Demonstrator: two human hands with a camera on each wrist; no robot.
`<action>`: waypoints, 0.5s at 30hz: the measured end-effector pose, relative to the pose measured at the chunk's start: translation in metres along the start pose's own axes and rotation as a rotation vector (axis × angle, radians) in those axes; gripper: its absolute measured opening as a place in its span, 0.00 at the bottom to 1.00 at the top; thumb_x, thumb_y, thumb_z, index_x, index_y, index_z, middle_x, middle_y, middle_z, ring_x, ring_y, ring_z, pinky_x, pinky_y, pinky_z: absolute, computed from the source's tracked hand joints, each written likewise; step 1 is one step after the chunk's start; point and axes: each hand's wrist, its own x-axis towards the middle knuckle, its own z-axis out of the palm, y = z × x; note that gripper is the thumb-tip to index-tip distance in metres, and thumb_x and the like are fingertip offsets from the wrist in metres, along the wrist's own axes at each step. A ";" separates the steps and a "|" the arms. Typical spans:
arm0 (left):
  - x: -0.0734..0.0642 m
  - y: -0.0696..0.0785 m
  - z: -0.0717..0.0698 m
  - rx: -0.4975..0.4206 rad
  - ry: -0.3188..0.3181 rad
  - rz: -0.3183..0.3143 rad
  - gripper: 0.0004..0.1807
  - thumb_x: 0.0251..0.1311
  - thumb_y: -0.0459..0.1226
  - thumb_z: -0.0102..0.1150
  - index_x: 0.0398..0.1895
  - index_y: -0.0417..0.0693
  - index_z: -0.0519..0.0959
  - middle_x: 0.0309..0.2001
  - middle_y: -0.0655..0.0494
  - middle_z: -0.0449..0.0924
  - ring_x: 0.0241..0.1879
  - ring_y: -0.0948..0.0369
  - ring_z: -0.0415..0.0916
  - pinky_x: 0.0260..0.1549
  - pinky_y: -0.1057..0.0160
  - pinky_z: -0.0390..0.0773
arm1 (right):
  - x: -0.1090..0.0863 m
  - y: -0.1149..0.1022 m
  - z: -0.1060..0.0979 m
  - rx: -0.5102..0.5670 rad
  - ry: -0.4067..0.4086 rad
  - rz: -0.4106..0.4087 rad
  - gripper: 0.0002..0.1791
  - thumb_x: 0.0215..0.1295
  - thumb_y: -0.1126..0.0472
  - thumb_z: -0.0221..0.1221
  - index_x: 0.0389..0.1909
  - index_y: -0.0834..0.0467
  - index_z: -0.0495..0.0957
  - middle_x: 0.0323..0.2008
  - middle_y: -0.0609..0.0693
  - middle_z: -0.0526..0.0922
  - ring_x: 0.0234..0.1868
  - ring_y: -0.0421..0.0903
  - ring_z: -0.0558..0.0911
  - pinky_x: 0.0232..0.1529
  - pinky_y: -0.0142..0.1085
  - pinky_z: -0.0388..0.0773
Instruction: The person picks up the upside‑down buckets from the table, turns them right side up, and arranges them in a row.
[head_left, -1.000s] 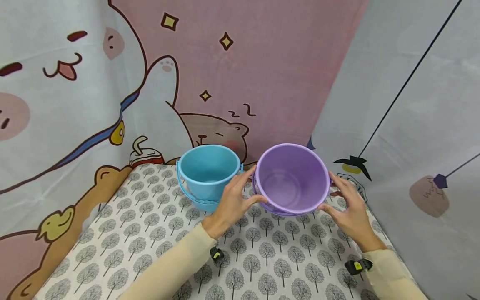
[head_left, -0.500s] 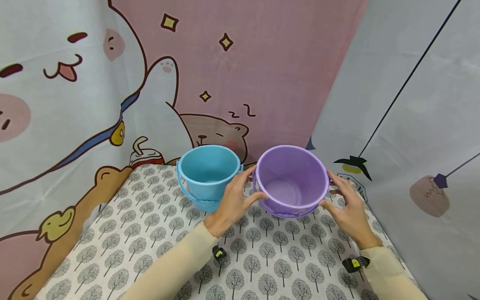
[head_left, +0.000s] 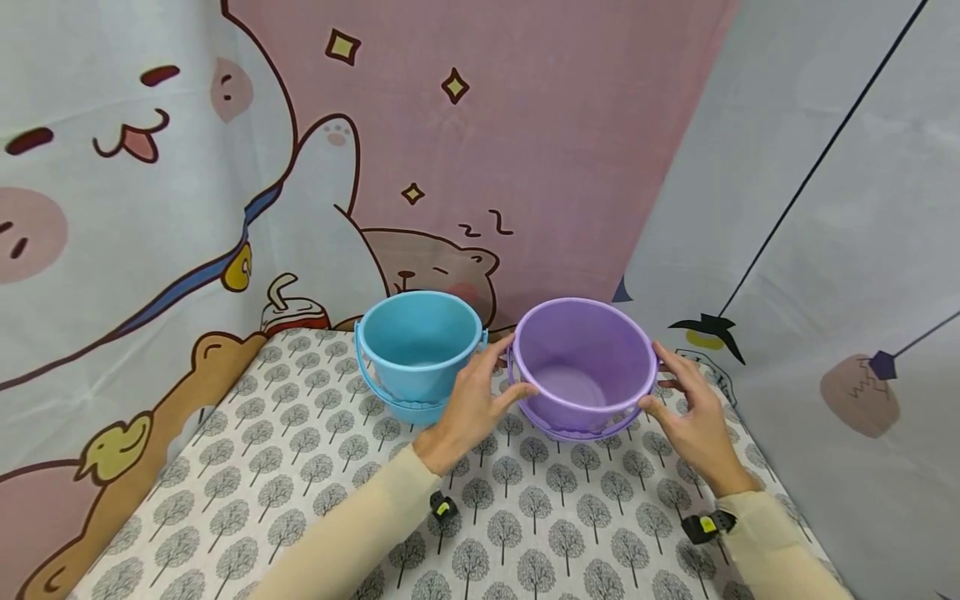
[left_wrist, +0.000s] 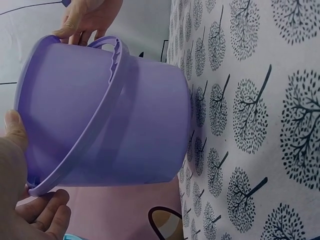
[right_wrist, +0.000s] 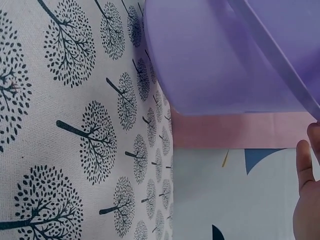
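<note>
A purple bucket point(head_left: 577, 333) stands right of the middle, its mouth tipped slightly toward the head camera. My left hand point(head_left: 472, 404) holds its left side, thumb on the rim and fingers behind. On the opposite side, my right hand point(head_left: 699, 429) grips the rim in the same way. The bucket's handle point(left_wrist: 95, 120) hangs down across the near wall. In the left wrist view the bucket's base is at the cloth; whether its full weight rests there I cannot tell. Just left of my left hand, a light blue bucket point(head_left: 420, 333) stands upright, its handle lowered.
A white cloth point(head_left: 315, 467) printed with grey trees covers the table. Behind the buckets hangs a pink and white curtain point(head_left: 540, 150) with cartoon animals. Another pale stretch of curtain point(head_left: 840, 275) closes off the right side.
Both hands have lowered the purple bucket slightly, and its mouth has turned more upward. Its handle now stands further off the near rim. The blue bucket has stayed in place.
</note>
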 end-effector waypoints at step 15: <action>0.004 -0.004 0.008 -0.024 -0.039 -0.028 0.53 0.73 0.56 0.76 0.94 0.51 0.63 0.89 0.48 0.71 0.90 0.45 0.69 0.89 0.36 0.71 | 0.001 0.010 0.004 -0.002 -0.021 0.032 0.53 0.65 0.79 0.76 0.90 0.55 0.69 0.81 0.64 0.79 0.73 0.28 0.79 0.72 0.18 0.80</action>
